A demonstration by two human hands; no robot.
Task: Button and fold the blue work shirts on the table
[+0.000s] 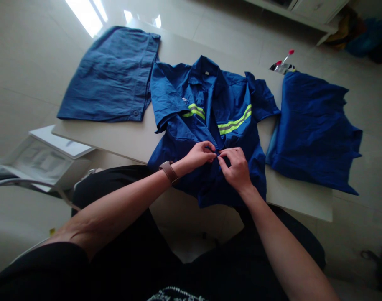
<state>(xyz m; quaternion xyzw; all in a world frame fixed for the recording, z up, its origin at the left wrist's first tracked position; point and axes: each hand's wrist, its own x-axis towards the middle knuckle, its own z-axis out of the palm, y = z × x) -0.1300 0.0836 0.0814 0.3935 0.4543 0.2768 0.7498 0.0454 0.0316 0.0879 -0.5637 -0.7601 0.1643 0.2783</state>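
Materials: woven cloth, matte, creased. Counter (128, 144): pale, flat, straight-edged. Floor (15, 92): pale tile, glossy, light reflected at far left. Left cloth (111, 77): duller blue, finely wrinkled, curved along its far-left side; a round button (135, 113) sits at its near-right corner. Right cloth (316, 129): deeper blue, folded, with a jagged right edge; it overhangs the counter on the right. Red caps (291, 52) show just beyond its far-left corner. White box (54, 154): left of the counter, angular.

Grip, left hand (201, 154): closed, thumb and fingertips pinching the shirt (231, 94) at its front edge. A watch (169, 170) with a brown strap is on this wrist. Grip, right hand (236, 167): thumb and index finger closed in a pinch on the same front edge, just beside the left fingertips. What lies between the fingertips is too small to tell.

Shirt: on the counter between the two cloths, collar (204, 69) at the far end and open, small white label inside. Lime stripes (235, 124) with a grey centre band cross both chest panels. Sleeves spread left and right; near part rumpled, hanging past the counter's near edge.
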